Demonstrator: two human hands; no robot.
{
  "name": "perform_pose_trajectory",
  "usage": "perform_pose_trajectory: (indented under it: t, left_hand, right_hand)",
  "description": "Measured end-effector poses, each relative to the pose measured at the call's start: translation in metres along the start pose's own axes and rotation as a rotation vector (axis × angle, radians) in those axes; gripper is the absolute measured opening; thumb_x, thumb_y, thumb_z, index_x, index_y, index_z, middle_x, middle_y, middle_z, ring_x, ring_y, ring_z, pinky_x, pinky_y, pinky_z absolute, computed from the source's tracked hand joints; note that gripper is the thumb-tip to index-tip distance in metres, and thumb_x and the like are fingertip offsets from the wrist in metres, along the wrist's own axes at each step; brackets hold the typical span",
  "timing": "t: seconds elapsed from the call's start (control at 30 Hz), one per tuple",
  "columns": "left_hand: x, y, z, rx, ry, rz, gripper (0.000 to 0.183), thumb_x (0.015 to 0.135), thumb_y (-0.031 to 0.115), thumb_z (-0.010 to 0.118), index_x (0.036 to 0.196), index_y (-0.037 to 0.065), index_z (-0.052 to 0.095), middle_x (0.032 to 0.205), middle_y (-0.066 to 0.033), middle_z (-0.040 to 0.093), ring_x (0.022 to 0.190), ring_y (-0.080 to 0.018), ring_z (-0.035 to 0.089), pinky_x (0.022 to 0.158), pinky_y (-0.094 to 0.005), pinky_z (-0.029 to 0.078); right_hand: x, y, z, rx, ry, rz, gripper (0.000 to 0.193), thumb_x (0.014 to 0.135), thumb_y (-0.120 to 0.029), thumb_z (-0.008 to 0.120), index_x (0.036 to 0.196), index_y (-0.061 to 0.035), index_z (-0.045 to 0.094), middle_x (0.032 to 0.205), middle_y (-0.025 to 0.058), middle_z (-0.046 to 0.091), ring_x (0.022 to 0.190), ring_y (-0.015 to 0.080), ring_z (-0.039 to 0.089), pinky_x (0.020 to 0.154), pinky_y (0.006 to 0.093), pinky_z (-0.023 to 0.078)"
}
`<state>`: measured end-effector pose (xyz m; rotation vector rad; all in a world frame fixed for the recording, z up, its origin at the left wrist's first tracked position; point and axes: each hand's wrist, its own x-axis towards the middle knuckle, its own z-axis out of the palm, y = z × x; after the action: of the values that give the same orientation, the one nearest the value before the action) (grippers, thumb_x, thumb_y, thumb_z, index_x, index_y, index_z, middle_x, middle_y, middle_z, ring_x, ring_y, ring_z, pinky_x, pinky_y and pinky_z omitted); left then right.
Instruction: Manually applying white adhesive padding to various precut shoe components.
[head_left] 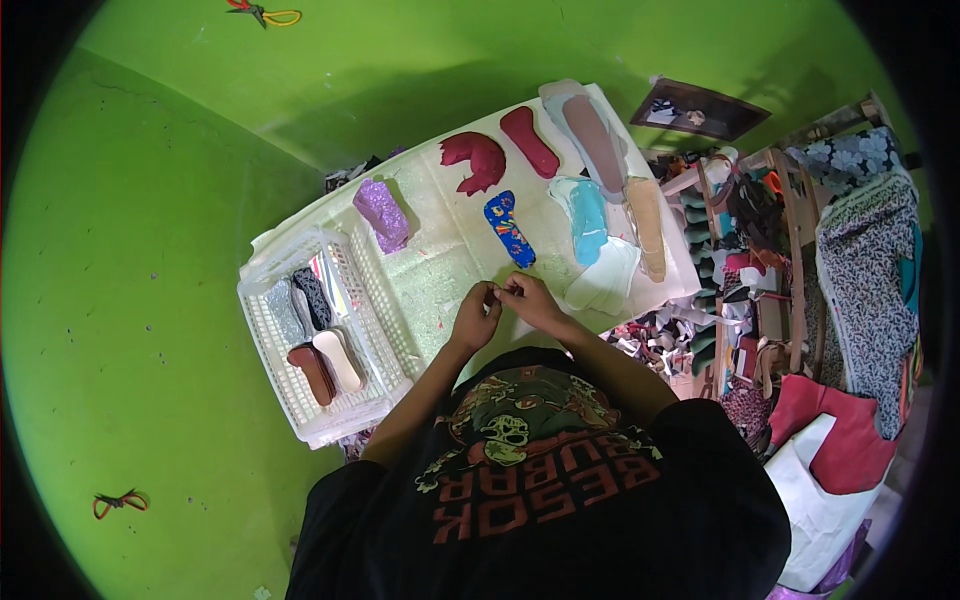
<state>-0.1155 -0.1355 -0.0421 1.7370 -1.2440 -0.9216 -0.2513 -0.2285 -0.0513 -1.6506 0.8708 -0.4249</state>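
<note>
My left hand [477, 318] and my right hand [531, 300] meet above the near edge of the table, fingertips pinched together. Whatever lies between them is too small to make out. Just beyond my fingers is a blue insole-shaped piece [509, 229] with a colourful pattern. Farther back lie a dark red curved piece with ragged edges [476, 163] and a dark red insole-shaped piece [529, 142]. A crumpled shiny purple piece [382, 215] rests to the left. Right of my hands are a light blue piece [588, 220] and white sheets [604, 278].
A white plastic basket [398, 388] at the left holds several insoles, one brown [311, 374]. Tan [648, 230] and grey-brown sole pieces [592, 140] lie at the table's right. Beyond stands a cluttered wooden rack [790, 255] hung with fabric [862, 290]. Scissors [121, 503] hang on the green wall.
</note>
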Motion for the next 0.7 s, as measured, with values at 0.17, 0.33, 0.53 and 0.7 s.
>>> perform_pose_trajectory:
  t: [0.17,0.33,0.53,0.7]
  left_hand:
    - [0.005,-0.011,0.009,-0.087,-0.127,-0.076,0.030,0.083,0.005,0.059,0.113,-0.001,0.056,0.099,-0.0169,0.063,0.089,-0.0270,0.063,0.079,-0.0355,0.049]
    - [0.012,-0.013,0.029,-0.070,-0.271,-0.078,0.037,0.088,0.010,0.058,0.125,0.004,0.054,0.112,-0.0139,0.063,0.101,-0.0232,0.062,0.080,-0.0340,0.052]
    - [0.024,-0.002,0.064,-0.080,-0.482,-0.012,0.050,0.088,0.015,0.061,0.135,0.006,0.047,0.138,-0.0176,0.048,0.126,-0.0298,0.047,0.100,-0.0404,0.042]
    - [0.032,-0.008,0.094,0.119,-0.531,0.225,0.064,0.083,0.022,0.065,0.140,0.003,0.041,0.147,-0.0234,0.035,0.139,-0.0349,0.029,0.113,-0.0428,0.022]
  right_hand:
    - [-0.006,0.020,-0.010,-0.059,0.050,0.067,0.025,0.083,-0.021,0.070,0.087,0.0003,0.058,0.077,0.0107,0.062,0.070,0.0196,0.058,0.066,0.0329,0.046]
    - [-0.021,0.051,-0.023,-0.170,0.382,0.005,0.027,0.070,-0.003,0.068,0.095,-0.0016,0.057,0.090,0.0144,0.058,0.083,0.0273,0.059,0.075,0.0353,0.048]
    - [-0.040,0.059,-0.065,-0.488,0.754,0.124,0.053,0.065,-0.005,0.075,0.112,-0.0055,0.051,0.109,0.0156,0.051,0.103,0.0348,0.049,0.090,0.0424,0.040]
    - [-0.054,0.068,-0.087,-0.536,0.853,0.490,0.079,0.063,-0.022,0.082,0.127,-0.0076,0.038,0.128,0.0183,0.038,0.116,0.0413,0.040,0.096,0.0528,0.037]
